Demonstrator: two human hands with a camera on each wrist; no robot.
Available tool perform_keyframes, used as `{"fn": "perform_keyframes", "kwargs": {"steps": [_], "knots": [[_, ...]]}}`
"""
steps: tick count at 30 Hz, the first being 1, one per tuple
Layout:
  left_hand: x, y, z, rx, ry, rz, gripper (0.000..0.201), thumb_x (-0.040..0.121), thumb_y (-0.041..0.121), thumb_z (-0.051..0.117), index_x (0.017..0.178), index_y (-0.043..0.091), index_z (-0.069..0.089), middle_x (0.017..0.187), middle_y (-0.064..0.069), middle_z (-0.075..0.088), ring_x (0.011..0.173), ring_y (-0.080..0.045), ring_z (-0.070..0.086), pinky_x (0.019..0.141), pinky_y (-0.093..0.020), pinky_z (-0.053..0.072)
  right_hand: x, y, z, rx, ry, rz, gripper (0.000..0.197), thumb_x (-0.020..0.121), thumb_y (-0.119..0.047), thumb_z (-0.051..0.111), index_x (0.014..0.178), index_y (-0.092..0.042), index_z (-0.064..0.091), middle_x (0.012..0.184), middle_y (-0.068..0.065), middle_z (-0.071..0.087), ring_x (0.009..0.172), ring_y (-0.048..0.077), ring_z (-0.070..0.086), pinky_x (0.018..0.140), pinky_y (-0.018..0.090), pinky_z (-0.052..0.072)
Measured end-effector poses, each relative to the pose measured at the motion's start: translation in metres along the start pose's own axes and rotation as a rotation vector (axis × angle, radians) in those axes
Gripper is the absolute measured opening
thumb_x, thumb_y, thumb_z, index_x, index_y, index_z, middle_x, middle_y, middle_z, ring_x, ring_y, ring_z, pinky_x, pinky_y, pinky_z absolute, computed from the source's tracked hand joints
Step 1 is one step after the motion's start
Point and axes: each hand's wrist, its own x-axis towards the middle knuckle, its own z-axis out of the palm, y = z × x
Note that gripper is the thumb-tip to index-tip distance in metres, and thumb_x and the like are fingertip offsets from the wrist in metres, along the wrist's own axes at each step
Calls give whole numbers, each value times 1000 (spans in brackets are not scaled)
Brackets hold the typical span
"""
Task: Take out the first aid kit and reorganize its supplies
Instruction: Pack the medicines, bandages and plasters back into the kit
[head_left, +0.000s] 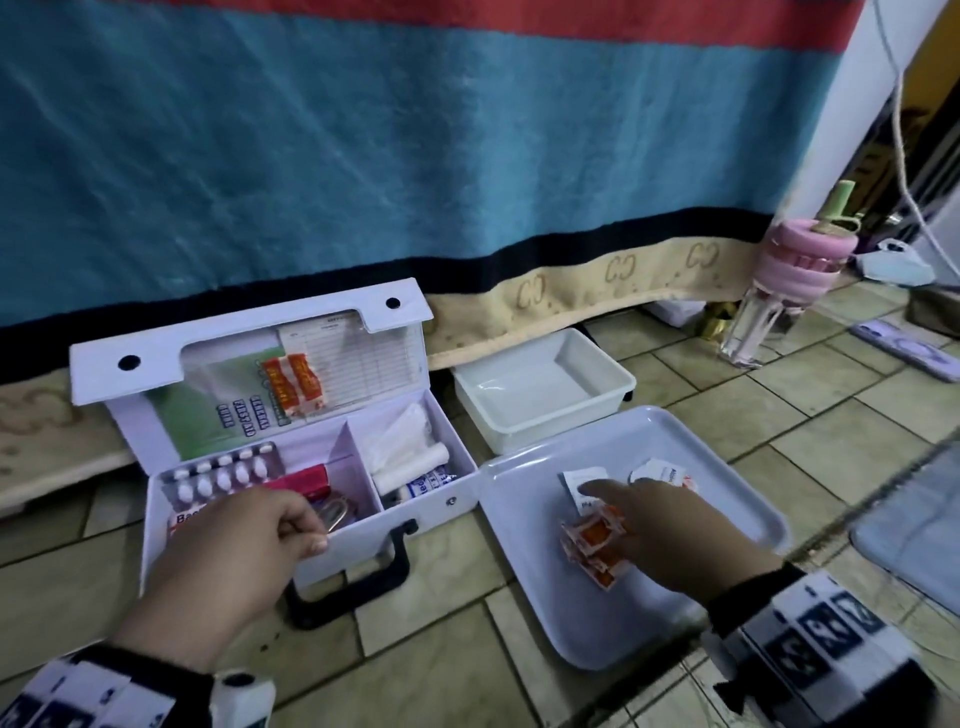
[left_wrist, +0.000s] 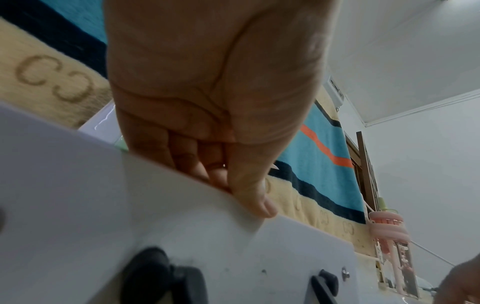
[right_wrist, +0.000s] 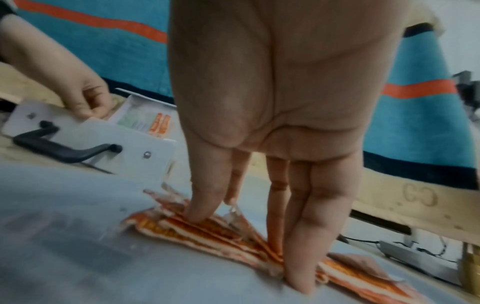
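Observation:
The white first aid kit (head_left: 441, 525) stands open on the tiled floor, its lid (head_left: 249, 332) leaning back. Inside lie a pill blister pack (head_left: 218, 475), a red box (head_left: 306, 480) and gauze rolls (head_left: 410, 452). My left hand (head_left: 306, 530) grips the kit's front wall (left_wrist: 130, 216), thumb outside and fingers inside. My right hand (head_left: 613, 514) is over the white tray (head_left: 519, 597). Its straight fingers (right_wrist: 197, 214) press on a pile of orange sachets (head_left: 592, 540). White sachets (head_left: 582, 478) lie just beyond, partly hidden by the hand.
An empty white basin (head_left: 545, 384) sits behind the tray, against the blue blanket (head_left: 415, 130) hanging off the bed. A pink-lidded water bottle (head_left: 779, 280) stands at the right. The kit's black handle (head_left: 374, 577) lies on the tiles in front.

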Motion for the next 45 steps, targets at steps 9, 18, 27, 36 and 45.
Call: {"fn": "perform_keyframes", "kwargs": {"steps": [9, 18, 27, 36, 45], "knots": [[-1, -1, 2, -9, 20, 13, 22, 76, 26, 76, 60, 34, 64, 65, 14, 65, 67, -1, 57, 56, -22, 37, 2, -14, -6, -93, 18, 8, 24, 93, -16, 38, 114, -20, 47, 99, 6, 60, 91, 25, 59, 72, 31, 38], [-2, 0, 1, 18, 32, 14, 23, 75, 27, 76, 58, 34, 64, 63, 15, 64, 66, -1, 58, 55, -22, 36, 7, 3, -22, 234, 102, 128, 11, 79, -28, 70, 75, -31, 60, 86, -6, 65, 72, 12, 59, 62, 27, 49], [-3, 0, 2, 22, 44, 20, 18, 78, 31, 73, 63, 31, 64, 67, 15, 63, 68, -1, 56, 54, -23, 35, 9, -40, -67, 497, 211, -241, 4, 75, -16, 77, 77, -19, 73, 82, -8, 68, 72, 0, 59, 64, 6, 41], [-2, 0, 1, 20, 44, 26, 15, 80, 32, 69, 67, 31, 64, 80, 11, 67, 78, -5, 58, 64, -22, 39, 75, -132, -80, 775, -9, -393, 25, 90, -11, 59, 68, -24, 60, 65, -4, 61, 57, 7, 55, 65, 26, 49], [-4, -3, 1, 49, 65, 38, 9, 84, 32, 63, 91, 28, 69, 89, 12, 67, 92, -5, 59, 70, -20, 40, 124, -179, -108, 902, 624, -459, 13, 91, -13, 59, 89, -9, 71, 95, 0, 64, 89, 11, 56, 76, 14, 38]]}}
